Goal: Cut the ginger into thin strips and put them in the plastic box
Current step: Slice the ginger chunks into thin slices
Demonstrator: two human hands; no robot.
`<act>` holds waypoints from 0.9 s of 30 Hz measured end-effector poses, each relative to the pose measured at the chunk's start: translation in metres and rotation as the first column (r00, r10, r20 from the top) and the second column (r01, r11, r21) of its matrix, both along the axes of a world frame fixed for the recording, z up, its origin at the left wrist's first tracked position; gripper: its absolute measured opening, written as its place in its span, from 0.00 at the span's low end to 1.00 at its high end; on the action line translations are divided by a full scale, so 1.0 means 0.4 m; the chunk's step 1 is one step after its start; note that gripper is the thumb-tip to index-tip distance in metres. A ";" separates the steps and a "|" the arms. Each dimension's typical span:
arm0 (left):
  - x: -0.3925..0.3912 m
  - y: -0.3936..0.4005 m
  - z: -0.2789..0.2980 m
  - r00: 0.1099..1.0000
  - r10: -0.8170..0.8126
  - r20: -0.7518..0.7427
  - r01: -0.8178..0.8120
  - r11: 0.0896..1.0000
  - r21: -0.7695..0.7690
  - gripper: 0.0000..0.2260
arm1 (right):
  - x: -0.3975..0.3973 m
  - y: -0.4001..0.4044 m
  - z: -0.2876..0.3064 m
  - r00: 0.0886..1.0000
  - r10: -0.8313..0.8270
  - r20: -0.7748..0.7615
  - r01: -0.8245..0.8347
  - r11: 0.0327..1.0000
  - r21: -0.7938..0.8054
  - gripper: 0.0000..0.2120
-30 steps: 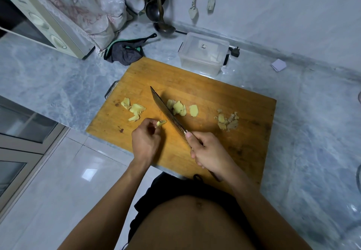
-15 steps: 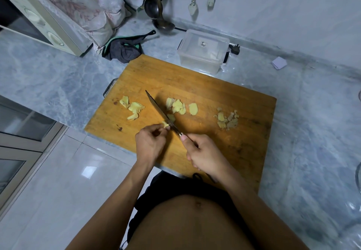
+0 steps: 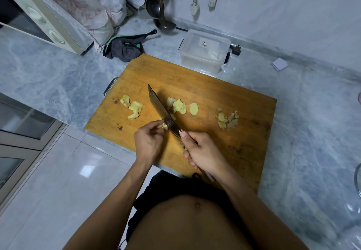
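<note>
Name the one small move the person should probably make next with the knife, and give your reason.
Probably press the knife down through the ginger piece pinched by the left hand. The right hand has the blade right beside those fingertips, and the slices nearby are uncut.

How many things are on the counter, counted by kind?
Cutting board: 1
Knife: 1
Plastic box: 1
Ginger heaps: 3, left, middle, right
Dark cloth: 1
Microwave: 1
Total: 8

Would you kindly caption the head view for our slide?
Right hand slicing ginger with knife, left hand pinching the piece on the board.
</note>
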State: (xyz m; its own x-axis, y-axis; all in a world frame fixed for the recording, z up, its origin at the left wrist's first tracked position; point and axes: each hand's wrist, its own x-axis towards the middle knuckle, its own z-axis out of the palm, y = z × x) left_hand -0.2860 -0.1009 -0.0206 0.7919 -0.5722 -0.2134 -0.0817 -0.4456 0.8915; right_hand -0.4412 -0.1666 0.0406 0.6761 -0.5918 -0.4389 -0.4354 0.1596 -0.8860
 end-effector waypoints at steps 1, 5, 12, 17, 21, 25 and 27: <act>0.002 0.001 -0.003 1.000 0.020 -0.022 -0.021 1.000 -0.020 0.11 | -0.001 0.000 0.003 1.000 -0.007 0.005 0.007 1.000 -0.005 0.19; -0.004 0.002 -0.005 0.996 0.056 -0.062 -0.061 0.996 -0.066 0.10 | -0.012 0.006 0.010 0.999 -0.017 0.036 0.018 0.999 -0.028 0.20; -0.010 -0.003 -0.010 0.993 0.079 -0.093 -0.088 0.991 -0.100 0.09 | -0.028 0.015 0.011 1.000 0.023 0.011 -0.022 0.994 -0.109 0.19; -0.013 -0.006 -0.009 0.993 0.090 -0.081 -0.099 0.990 -0.105 0.09 | -0.037 0.014 0.014 0.999 0.049 -0.002 -0.049 0.987 -0.152 0.19; -0.016 -0.006 -0.008 0.993 0.095 -0.063 -0.101 0.990 -0.102 0.09 | -0.042 0.016 0.021 0.998 0.067 -0.005 -0.067 0.981 -0.183 0.19; -0.016 -0.007 -0.006 0.995 0.084 -0.048 -0.089 0.991 -0.105 0.09 | -0.047 0.024 0.026 0.999 0.047 0.004 -0.045 0.981 -0.187 0.20; -0.016 -0.005 -0.003 0.996 0.082 -0.044 -0.086 0.991 -0.100 0.09 | -0.049 0.027 0.027 0.999 0.054 -0.006 -0.054 0.980 -0.193 0.20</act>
State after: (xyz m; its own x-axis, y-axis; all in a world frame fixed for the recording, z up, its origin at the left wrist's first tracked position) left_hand -0.2924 -0.1030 -0.0219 0.8301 -0.5244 -0.1895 -0.0120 -0.3565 0.9342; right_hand -0.4609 -0.1560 0.0515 0.7089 -0.6282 -0.3208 -0.4397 -0.0379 -0.8974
